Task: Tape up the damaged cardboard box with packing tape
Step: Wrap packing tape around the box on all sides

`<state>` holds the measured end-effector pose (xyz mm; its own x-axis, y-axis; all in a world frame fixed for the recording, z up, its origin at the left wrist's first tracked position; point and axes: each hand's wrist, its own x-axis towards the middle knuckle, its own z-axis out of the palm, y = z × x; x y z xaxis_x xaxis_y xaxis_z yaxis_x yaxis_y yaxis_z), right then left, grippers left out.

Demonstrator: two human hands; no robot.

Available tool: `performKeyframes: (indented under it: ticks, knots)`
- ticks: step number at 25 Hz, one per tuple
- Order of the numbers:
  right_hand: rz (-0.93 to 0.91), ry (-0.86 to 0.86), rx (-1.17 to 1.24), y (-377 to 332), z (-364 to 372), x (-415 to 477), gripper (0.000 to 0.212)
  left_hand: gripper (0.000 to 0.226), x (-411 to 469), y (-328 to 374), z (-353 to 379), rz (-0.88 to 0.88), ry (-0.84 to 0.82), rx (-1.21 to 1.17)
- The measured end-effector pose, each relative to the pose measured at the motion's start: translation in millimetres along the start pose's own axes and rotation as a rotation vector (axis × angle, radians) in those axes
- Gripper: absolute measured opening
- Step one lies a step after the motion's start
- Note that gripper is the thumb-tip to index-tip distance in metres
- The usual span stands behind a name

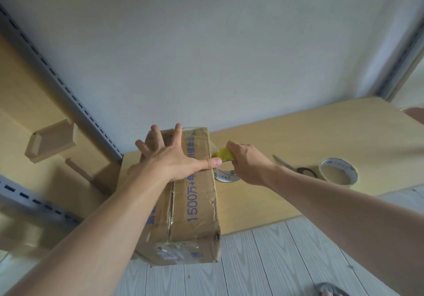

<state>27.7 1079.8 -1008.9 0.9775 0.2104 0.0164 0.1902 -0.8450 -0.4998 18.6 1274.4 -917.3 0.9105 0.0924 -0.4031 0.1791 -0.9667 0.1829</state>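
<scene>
Tabletop [298, 139]: cardboard box [197, 215], blue print "1500万+".

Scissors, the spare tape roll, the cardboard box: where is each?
scissors [285, 163], head view, on the blades.
spare tape roll [339, 164], head view, on its printed core.
cardboard box [202, 194], head view, on its top face.
</scene>
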Motion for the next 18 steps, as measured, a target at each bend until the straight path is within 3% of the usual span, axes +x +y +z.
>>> performKeyframes:
  ticks: [6, 10, 12, 18]
  knots:
    - [0.004, 0.019, -0.001, 7.5, -5.5, -10.3, 0.017, 0.136, 2.2, 21.7, 11.8, 0.002, 0.116, 0.003]
    - [-0.093, 0.301, 0.082, 12.2, -27.5, -18.2, 0.04, 0.125, 5.4, -0.1, 18.2, 0.109, 0.273, -0.26]
    - [-0.101, 0.446, 0.164, 12.0, -44.4, -21.1, 0.041, 0.124, 5.8, -9.0, 17.2, 0.152, 0.286, -0.406]
    - [-0.18, 0.547, 0.264, -17.0, -52.3, -22.4, 0.039, 0.115, 3.0, -30.3, 17.5, 0.215, 0.181, -0.861]
